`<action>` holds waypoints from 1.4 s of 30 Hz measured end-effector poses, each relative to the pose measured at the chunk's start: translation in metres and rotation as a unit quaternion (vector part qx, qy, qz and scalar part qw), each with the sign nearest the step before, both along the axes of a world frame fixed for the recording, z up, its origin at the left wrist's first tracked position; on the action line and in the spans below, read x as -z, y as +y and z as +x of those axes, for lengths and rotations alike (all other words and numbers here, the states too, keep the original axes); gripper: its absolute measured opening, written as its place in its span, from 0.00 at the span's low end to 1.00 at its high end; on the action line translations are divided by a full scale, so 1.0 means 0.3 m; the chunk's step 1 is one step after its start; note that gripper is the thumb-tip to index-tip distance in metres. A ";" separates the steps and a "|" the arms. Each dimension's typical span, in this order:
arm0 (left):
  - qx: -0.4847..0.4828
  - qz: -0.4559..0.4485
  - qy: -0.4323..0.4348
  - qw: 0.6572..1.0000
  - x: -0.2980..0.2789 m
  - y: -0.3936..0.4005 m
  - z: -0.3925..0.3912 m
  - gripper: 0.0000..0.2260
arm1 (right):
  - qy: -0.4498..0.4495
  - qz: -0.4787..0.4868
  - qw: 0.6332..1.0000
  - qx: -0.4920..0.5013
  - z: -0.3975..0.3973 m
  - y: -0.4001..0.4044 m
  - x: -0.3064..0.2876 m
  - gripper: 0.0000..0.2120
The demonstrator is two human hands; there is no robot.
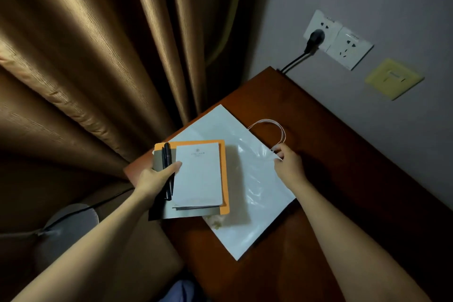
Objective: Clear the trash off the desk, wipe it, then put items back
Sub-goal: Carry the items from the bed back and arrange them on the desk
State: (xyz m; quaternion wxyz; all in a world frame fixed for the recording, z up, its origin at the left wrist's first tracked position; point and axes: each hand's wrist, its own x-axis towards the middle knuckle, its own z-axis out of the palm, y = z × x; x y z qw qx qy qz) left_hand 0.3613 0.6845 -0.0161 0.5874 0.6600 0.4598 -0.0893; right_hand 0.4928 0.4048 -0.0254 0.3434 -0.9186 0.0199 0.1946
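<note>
- Two bare forearms reach in from the bottom edge, one from 7 o'clock and one from 5 o'clock, toward the middle of the view.
- Blue cloth shows at 6 o'clock between the forearms; what it is cannot be told.
- Left hand (157, 179) grips a stack of stationery at its left edge, thumb pressed on top, fingers hidden beneath.
- On top of that stack is a white notepad (197, 174) with a small printed emblem near its upper edge; under it lie a grey sheet and an orange folder (224, 179).
- Two black pens (167, 169) lie side by side along the stack's left side, under the thumb.
- Right hand (288, 164) pinches the edge of a white paper bag (252, 193) near its opening, fingers curled on the paper.
- This bag lies flat on the tabletop (343, 179), a dark reddish-brown wooden surface, and fills the centre; the stack is over its 9 o'clock part.
- Thin white cord handles (274, 127) loop out from the bag at about 1 o'clock, just beyond the right hand.
- Something small and pale sits at the bag's lower part, just below the stack; it is too blurred to tell.
- Heavy brown curtains (98, 56) hang from 9 to 12 o'clock.
- At 2 o'clock a grey wall carries white wall sockets (343, 41) with a black plug (316, 38) in the left one, and a yellow wall plate (394, 78) beside them.
- At 8 o'clock sits a grey cushioned chair back (66, 225), crossed by a dark cable.
</note>
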 end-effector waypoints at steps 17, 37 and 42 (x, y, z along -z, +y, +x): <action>0.187 0.116 0.040 0.975 0.066 -0.092 0.153 0.27 | 0.233 0.215 0.938 0.138 -0.194 0.160 0.088 0.11; 0.352 0.285 -0.015 0.892 0.089 -0.175 0.361 0.26 | 0.119 0.103 0.952 0.264 -0.190 0.219 0.146 0.05; 0.353 0.322 0.006 0.879 0.052 -0.193 0.333 0.27 | 0.163 -0.026 0.974 0.152 -0.147 0.201 0.076 0.15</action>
